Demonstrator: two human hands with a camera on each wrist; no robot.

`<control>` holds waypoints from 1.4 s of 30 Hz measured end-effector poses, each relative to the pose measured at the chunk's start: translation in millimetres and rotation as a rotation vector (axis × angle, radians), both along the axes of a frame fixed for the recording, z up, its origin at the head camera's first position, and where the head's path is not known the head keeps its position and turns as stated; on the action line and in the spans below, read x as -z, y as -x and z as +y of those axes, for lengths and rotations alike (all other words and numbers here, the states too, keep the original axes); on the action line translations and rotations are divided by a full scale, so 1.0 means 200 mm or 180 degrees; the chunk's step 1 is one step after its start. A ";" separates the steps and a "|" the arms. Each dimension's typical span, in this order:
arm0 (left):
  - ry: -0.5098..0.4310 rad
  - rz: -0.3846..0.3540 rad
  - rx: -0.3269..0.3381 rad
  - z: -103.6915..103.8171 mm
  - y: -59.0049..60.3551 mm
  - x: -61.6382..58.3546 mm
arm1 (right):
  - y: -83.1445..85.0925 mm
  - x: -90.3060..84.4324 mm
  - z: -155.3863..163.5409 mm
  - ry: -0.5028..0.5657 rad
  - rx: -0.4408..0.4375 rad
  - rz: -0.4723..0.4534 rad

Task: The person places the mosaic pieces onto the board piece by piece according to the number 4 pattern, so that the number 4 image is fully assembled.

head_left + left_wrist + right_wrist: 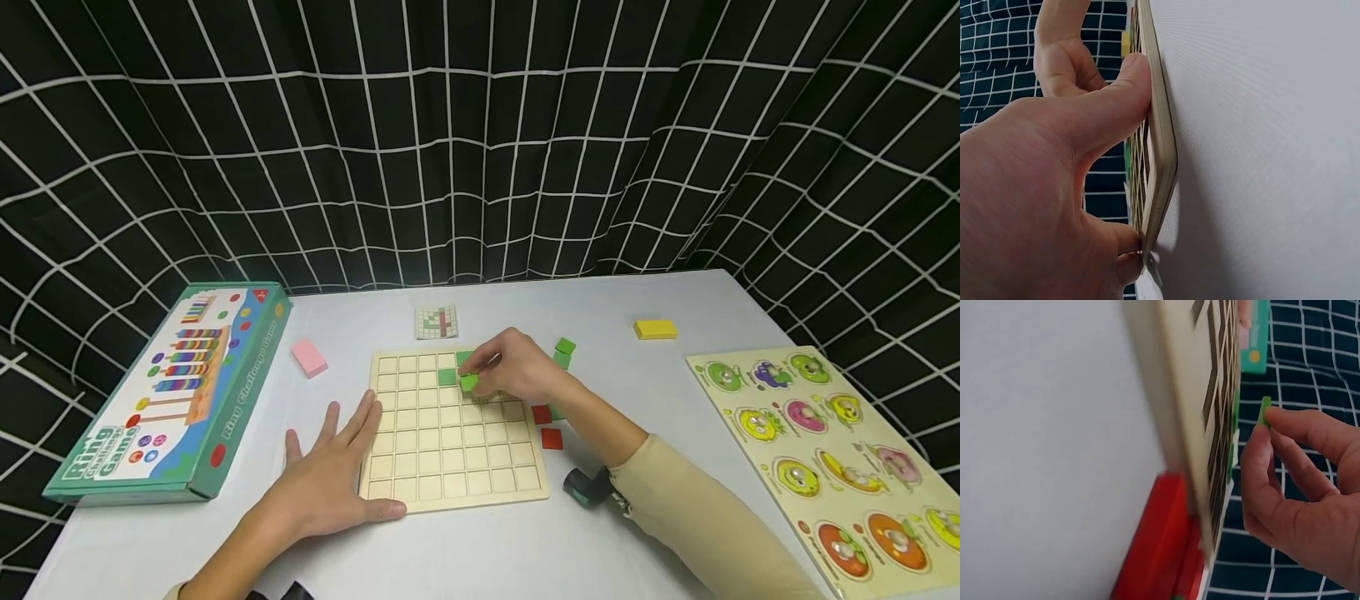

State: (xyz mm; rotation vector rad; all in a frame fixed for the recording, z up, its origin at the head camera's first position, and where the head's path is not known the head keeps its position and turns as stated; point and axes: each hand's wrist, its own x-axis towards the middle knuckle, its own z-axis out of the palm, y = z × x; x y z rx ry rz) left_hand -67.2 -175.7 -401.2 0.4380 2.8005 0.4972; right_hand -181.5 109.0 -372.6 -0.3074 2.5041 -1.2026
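Note:
A wooden grid board (429, 462) lies on the table with a few green squares (447, 377) in its upper cells. At its lower left corner is my left hand (327, 483), fingers spread along the left edge and the thumb (1127, 87) on the near edge. My right hand (517, 367) pinches a green square tile (1265, 410) between thumb and fingertips, above the board's upper part. In the right wrist view the tile is clear of the board. The right hand partly hides the cells beneath it.
Right of the board lie red tiles (551, 439) and loose green tiles (565, 346). Behind it is a small pattern card (437, 322). A pink block (309, 358) and a game box (176, 392) are left; a yellow block (655, 330) and a fruit puzzle board (813, 454) are right.

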 end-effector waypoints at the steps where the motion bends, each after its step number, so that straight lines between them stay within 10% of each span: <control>1: 0.0006 0.0005 0.0006 0.00 0.00 0.00 | 0.00 0.00 -0.01 0.0000 -0.0008 0.0007; 42: -0.0016 -0.0054 0.0016 0.00 0.00 0.00 | 0.02 -0.01 -0.35 -0.0657 -0.0289 0.0129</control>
